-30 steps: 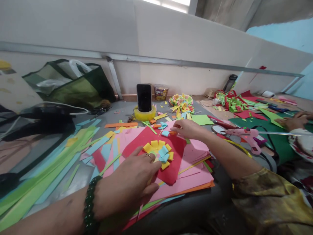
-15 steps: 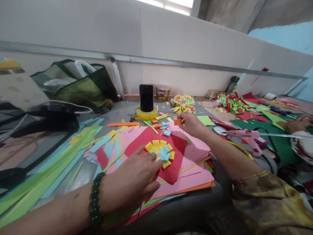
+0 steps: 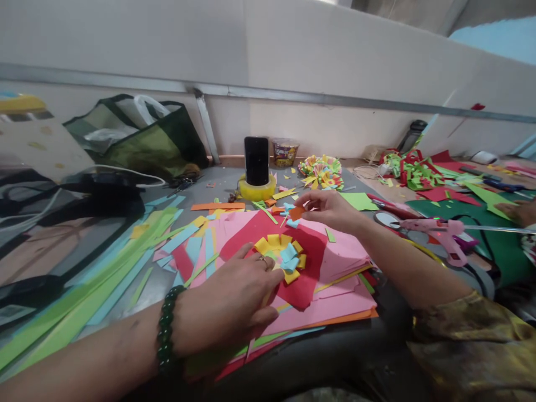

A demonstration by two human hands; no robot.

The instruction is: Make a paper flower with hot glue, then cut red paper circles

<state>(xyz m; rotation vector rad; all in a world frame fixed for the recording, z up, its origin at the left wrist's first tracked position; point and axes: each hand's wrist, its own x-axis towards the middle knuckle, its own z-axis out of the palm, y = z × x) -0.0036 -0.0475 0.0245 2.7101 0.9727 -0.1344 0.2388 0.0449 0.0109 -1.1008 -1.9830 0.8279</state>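
Observation:
My left hand [image 3: 238, 296], with a ring and a green bead bracelet on its wrist, is closed on the near left side of a paper flower [image 3: 300, 261]. The flower has looped yellow petals and light-blue loops nearer its middle; my fingers cover part of it. It rests on a red paper sheet [image 3: 312, 290] over a stack of pink paper [image 3: 343, 301]. Beyond the flower, my right hand [image 3: 329, 211] pinches a small orange paper piece [image 3: 296, 213]. Small light-blue paper pieces [image 3: 292, 223] lie just below and beside these fingertips.
A phone [image 3: 257, 161] stands in a yellow tape roll [image 3: 256, 191]. Long green paper strips [image 3: 138, 245] spread at left. To the right lie a pink glue gun [image 3: 452, 234] and a green sheet [image 3: 494, 240], where another person's hand [image 3: 519, 212] rests. Finished-looking paper flowers [image 3: 320, 170] sit behind.
My right hand, with the orange paper piece, has shifted left and slightly down toward the light-blue pieces. My left hand stays on the flower. The whole view has shifted a little.

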